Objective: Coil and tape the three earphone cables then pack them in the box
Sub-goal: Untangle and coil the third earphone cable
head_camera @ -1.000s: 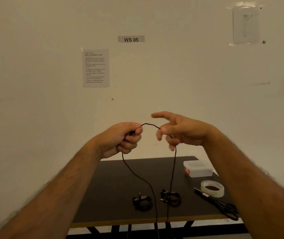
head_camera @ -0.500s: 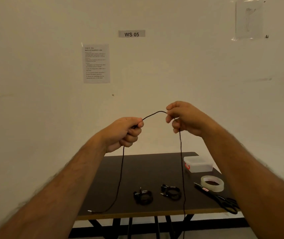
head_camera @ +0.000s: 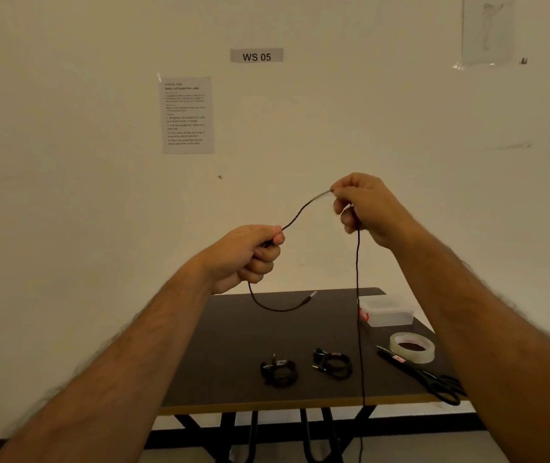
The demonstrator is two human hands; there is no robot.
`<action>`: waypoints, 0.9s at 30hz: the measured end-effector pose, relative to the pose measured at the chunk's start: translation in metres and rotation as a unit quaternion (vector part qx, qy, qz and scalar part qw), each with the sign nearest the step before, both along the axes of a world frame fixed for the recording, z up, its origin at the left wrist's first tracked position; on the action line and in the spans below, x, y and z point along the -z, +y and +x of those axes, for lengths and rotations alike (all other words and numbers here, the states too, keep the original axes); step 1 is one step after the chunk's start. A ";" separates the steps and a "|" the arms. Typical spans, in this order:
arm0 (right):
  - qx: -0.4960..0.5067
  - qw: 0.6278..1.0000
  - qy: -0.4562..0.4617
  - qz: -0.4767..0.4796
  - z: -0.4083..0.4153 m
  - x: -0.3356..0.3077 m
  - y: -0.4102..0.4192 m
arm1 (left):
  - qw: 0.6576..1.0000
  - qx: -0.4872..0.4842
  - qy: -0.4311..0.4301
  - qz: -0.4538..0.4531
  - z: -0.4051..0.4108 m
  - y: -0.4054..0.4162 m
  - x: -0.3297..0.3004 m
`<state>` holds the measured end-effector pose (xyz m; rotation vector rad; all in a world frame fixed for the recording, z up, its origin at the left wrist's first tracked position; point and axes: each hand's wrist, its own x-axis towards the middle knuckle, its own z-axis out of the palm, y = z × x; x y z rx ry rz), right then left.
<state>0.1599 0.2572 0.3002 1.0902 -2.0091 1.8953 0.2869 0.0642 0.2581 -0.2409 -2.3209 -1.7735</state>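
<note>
I hold a thin black earphone cable up in the air in front of the wall. My left hand grips it in a fist; a short end with the plug swings out below that fist. My right hand, higher and to the right, pinches the cable, and the long rest hangs straight down past the table's front edge. Two coiled black earphone cables lie on the dark table: one at the left, one at the right. A clear plastic box with its lid on stands at the back right.
A roll of clear tape lies right of the coils, with black scissors in front of it near the table's right front corner. A printed sheet and a "WS 05" label hang on the wall behind.
My right hand has risen up and to the right, drawing the cable through. The cable's short end has come up off the table's left front and now swings below my left fist.
</note>
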 end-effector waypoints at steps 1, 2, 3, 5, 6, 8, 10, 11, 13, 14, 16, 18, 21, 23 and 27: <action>-0.036 0.998 -0.016 0.045 0.001 0.002 0.001 | 1.000 0.000 0.000 0.001 0.000 0.001 0.000; -0.075 0.993 -0.020 0.093 0.003 0.004 0.002 | 1.000 0.002 0.000 0.002 -0.001 0.004 0.000; -0.108 0.984 -0.014 0.141 0.004 0.006 0.002 | 1.000 0.005 -0.001 0.000 -0.001 0.006 -0.001; -0.159 0.960 0.014 0.229 0.008 0.007 -0.001 | 1.000 0.011 -0.001 -0.009 -0.002 0.012 -0.001; -0.177 0.948 0.034 0.261 0.010 0.007 -0.004 | 1.000 0.013 0.000 -0.015 -0.002 0.015 -0.002; -0.193 0.937 0.085 0.277 0.014 0.006 -0.009 | 1.000 0.012 0.004 -0.018 -0.003 0.018 -0.003; -0.172 0.946 0.128 0.242 0.018 0.004 -0.010 | 1.000 0.013 0.002 -0.008 -0.003 0.017 -0.003; -0.144 0.956 0.144 0.211 0.020 0.002 -0.009 | 1.000 0.016 -0.003 0.002 -0.003 0.015 -0.001; -0.060 0.976 0.171 0.121 0.021 -0.001 -0.008 | 0.999 0.026 -0.013 0.029 0.000 0.012 0.003; -0.018 0.982 0.175 0.067 0.019 -0.003 -0.009 | 0.999 0.028 -0.012 0.040 0.001 0.011 0.005; 0.036 0.984 0.172 -0.025 0.013 -0.005 -0.011 | 0.998 0.032 -0.008 0.055 0.002 0.013 0.007; 0.039 0.986 0.152 -0.053 0.009 -0.007 -0.013 | 0.997 0.039 -0.006 0.060 0.001 0.017 0.008; -0.003 0.993 0.116 -0.030 0.011 -0.006 -0.018 | 0.997 0.051 -0.005 0.063 0.000 0.025 0.010; 0.021 0.991 0.128 -0.041 0.011 -0.006 -0.020 | 0.995 0.061 -0.004 0.073 0.000 0.029 0.013; 0.083 0.983 0.152 -0.062 0.004 -0.005 -0.025 | 0.991 0.087 0.000 0.097 0.002 0.037 0.021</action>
